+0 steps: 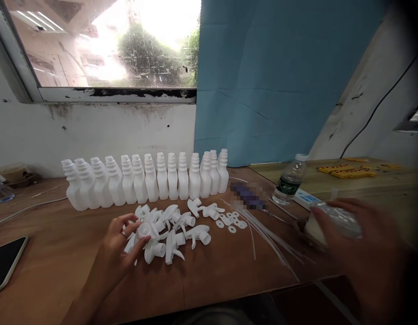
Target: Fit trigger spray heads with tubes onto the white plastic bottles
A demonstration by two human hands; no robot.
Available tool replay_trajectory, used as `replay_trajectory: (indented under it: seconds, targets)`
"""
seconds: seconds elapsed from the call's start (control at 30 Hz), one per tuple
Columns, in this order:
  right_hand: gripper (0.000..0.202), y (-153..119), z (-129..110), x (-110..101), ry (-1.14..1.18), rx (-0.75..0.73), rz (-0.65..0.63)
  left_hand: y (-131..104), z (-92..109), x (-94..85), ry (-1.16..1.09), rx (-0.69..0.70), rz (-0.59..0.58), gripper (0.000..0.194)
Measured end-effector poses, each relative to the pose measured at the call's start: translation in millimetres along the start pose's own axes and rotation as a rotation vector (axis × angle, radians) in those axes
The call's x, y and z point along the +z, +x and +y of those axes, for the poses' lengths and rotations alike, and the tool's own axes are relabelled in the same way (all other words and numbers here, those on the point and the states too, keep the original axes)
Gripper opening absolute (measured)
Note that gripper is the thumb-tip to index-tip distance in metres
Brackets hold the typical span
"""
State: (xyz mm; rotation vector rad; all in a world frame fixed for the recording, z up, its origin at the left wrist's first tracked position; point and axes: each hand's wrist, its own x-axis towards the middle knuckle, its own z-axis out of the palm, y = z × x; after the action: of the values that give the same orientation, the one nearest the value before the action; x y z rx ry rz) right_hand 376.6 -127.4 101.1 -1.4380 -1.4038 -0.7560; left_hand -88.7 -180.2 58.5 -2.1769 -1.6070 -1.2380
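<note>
My left hand point(119, 246) is at the left edge of a pile of white spray trigger heads point(171, 225), its fingers closed round one trigger head point(144, 230) whose round opening faces up. My right hand point(360, 239), blurred, is at the right, its fingers wrapped round a clear container point(337, 220). A row of white bottles point(161, 178) without tops stands upright behind the pile. Small white washers point(232, 229) lie right of the pile, and thin white tubes point(269, 239) lie spread beside them.
A water bottle point(290, 180) with a green label stands at the back right. Near it are a pixelated purple item point(247, 195) and a white device point(305, 197). Yellow parts point(351, 171) lie farther right. A phone point(7, 264) is at the left edge.
</note>
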Motion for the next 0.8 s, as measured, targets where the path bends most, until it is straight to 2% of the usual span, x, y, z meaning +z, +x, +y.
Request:
replay_trajectory:
  seconds: [0.07,0.13,0.2,0.3,0.37,0.57,0.7,0.8]
  targets:
    - [0.018,-8.5,-28.6,14.0,0.251,-0.126,-0.132,-1.2,18.8,-2.4,-0.132,0.003,0.015,0.020]
    - [0.014,-22.0,-46.0,39.3,0.411,-0.212,-0.384,-5.8,36.6,2.3,-0.275,-0.016,-0.055,0.019]
    - [0.017,-37.8,-54.0,68.5,0.454,-0.243,-0.531,-13.0,50.6,13.8,-0.406,-0.034,-0.157,0.019]
    - [0.020,-59.8,-56.0,103.0,0.432,-0.282,-0.630,-23.2,64.3,35.3,-0.508,-0.085,-0.351,0.024]
    - [0.024,-70.9,-55.2,114.3,0.383,-0.295,-0.660,-26.6,70.7,45.8,-0.526,-0.115,-0.467,0.027]
    - [0.024,-83.3,-57.7,117.4,0.271,-0.307,-0.698,-26.4,82.6,51.9,-0.487,-0.167,-0.536,0.033]
    - [0.025,-76.6,-61.5,114.5,0.301,-0.325,-0.683,-27.4,82.5,51.1,-0.453,-0.241,-0.569,0.037]
    - [0.027,-68.0,-67.8,103.7,0.324,-0.332,-0.652,-28.8,80.0,52.9,-0.432,-0.333,-0.586,0.042]
